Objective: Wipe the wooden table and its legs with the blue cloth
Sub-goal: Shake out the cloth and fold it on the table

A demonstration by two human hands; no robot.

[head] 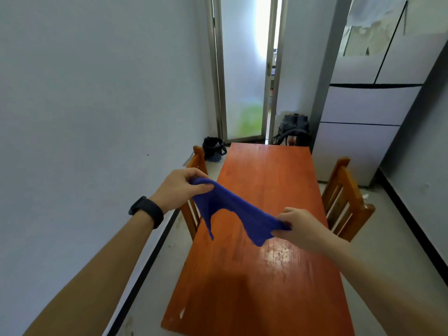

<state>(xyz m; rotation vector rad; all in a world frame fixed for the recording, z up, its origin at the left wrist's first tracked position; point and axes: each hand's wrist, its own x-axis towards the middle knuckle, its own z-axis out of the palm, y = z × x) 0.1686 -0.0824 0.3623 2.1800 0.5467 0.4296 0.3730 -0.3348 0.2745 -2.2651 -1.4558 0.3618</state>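
I hold cloth [232,209] stretched in air above table [266,299]: left hand [184,187] grip pinching one end, right hand [298,229] grip pinching other. Cloth not touching wood. Judging wiping not begun; top, legs all left.

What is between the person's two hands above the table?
In the head view, the blue cloth stretches between the left hand and right hand, held above the wooden table.
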